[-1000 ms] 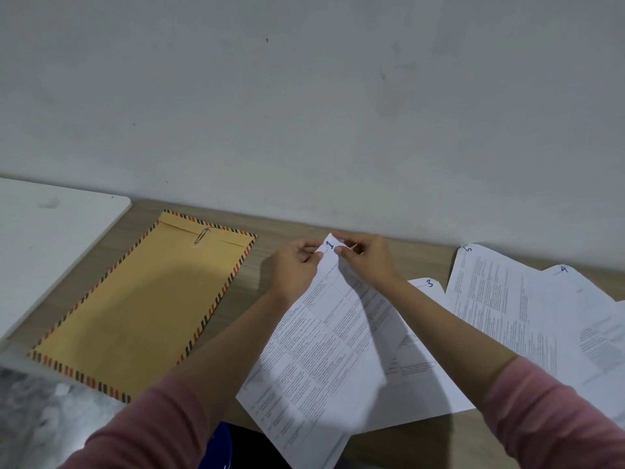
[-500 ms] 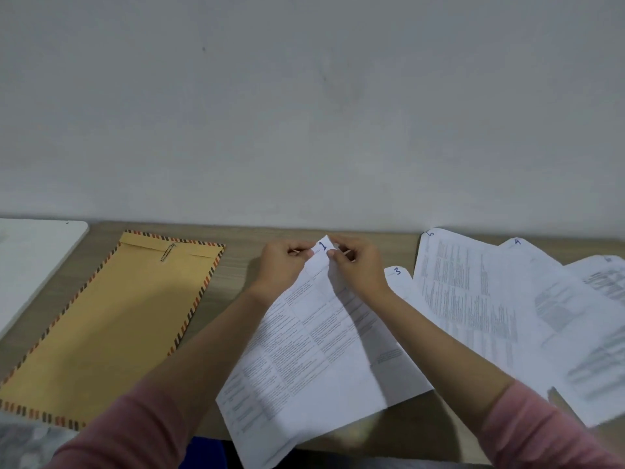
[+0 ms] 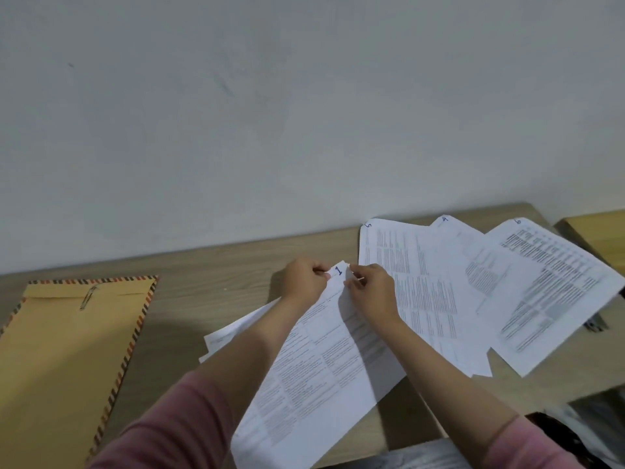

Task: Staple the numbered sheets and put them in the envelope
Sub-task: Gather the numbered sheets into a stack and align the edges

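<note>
A printed sheet marked 1 [image 3: 318, 370] lies slanted in the middle of the wooden table [image 3: 209, 275], on top of other sheets [image 3: 236, 328]. My left hand [image 3: 302, 279] and my right hand [image 3: 373, 292] both pinch its top corner, one on each side of the number. Sheets marked 5 [image 3: 416, 292], 4 [image 3: 473, 262] and 6 [image 3: 554, 296] lie fanned out to the right. A brown envelope [image 3: 67, 350] with a striped border and a paper clip [image 3: 88, 297] lies flat at the left. No stapler is clearly in view.
A grey wall rises right behind the table. A yellowish wooden block [image 3: 598, 231] stands at the far right edge. A small dark metal object [image 3: 595, 323] peeks from under sheet 6. Dark clutter [image 3: 585, 431] fills the lower right corner.
The view has swung to the right, so the envelope now sits at the left edge and sheet 6 has come into sight. Both hands keep pinching the corner of sheet 1.
</note>
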